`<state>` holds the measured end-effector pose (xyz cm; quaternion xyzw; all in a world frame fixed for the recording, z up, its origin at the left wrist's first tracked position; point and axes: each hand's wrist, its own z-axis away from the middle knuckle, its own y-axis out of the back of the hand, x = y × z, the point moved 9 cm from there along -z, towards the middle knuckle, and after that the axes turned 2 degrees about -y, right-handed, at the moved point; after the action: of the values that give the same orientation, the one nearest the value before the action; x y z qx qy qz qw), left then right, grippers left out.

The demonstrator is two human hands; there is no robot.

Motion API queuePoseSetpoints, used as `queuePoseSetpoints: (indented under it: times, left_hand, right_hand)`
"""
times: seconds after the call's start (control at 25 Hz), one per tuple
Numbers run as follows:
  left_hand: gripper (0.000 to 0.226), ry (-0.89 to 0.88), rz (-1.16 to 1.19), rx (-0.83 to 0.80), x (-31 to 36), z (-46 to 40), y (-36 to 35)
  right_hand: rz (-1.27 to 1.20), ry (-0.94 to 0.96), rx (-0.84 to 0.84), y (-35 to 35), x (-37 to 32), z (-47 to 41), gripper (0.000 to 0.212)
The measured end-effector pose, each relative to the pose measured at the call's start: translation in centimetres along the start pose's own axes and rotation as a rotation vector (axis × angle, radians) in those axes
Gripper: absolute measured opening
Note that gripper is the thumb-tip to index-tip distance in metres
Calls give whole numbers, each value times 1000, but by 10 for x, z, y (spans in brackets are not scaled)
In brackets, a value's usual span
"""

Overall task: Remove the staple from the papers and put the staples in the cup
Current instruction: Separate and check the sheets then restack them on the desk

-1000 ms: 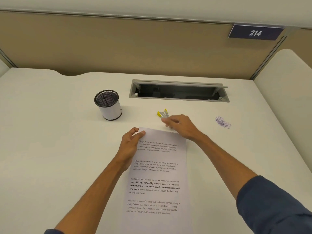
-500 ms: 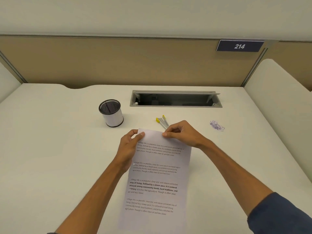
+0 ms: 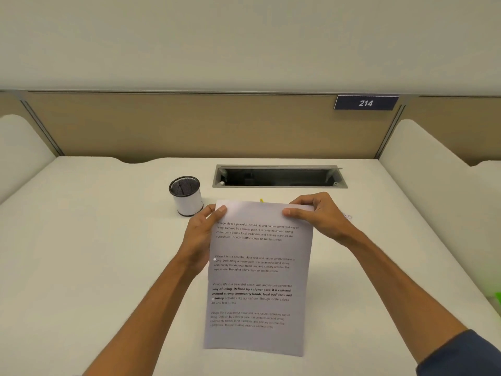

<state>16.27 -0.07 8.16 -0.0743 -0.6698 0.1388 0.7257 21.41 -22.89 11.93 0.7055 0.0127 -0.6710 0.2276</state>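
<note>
The printed papers [image 3: 257, 280] are lifted off the white desk [image 3: 95, 267] and tilted up toward me. My left hand [image 3: 202, 237] grips their upper left edge, thumb on the front. My right hand [image 3: 317, 215] pinches the top right corner, thumb on the front and fingers behind. No staple is visible on the sheets. The cup [image 3: 186, 195], white with a black mesh inside, stands upright just left of the papers' top. A yellow tip of the staple remover [image 3: 262, 200] peeks over the papers' top edge; the rest is hidden.
An open cable tray slot [image 3: 279, 177] is set into the desk behind the papers. A small purple scribble-like mark [image 3: 347, 215] lies right of my right hand. Padded dividers rise at both sides, and something green [image 3: 497, 298] shows at the right edge.
Both hands have raised the papers off the desk and tilted them up. My right hand shifted from the top middle to the top right corner. The papers now cover the staple remover.
</note>
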Motion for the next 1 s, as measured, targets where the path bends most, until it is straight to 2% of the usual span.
queuePoseSetpoints:
  times: [0.2,0.4,0.56,0.72,1.0]
  left_hand:
    - [24,-40,-7,-20,24,14,-9]
    - [20,-92,41,-48,51,31,-21]
    - [29,-138,82,-84,71,44,-35]
    - [43,-159,132,-117,84,52,-43]
    - [27,-177,210,-153,94,57,-47]
  right_hand:
    - [-113,26,104,6,-20,20,18]
    - [-335,22,247,10,-34,39,11]
    - [-506,23,363,10,-45,49,13]
    - [-544,68,435,13,-57,55,20]
    - [-570,84,476,14,-64,60,20]
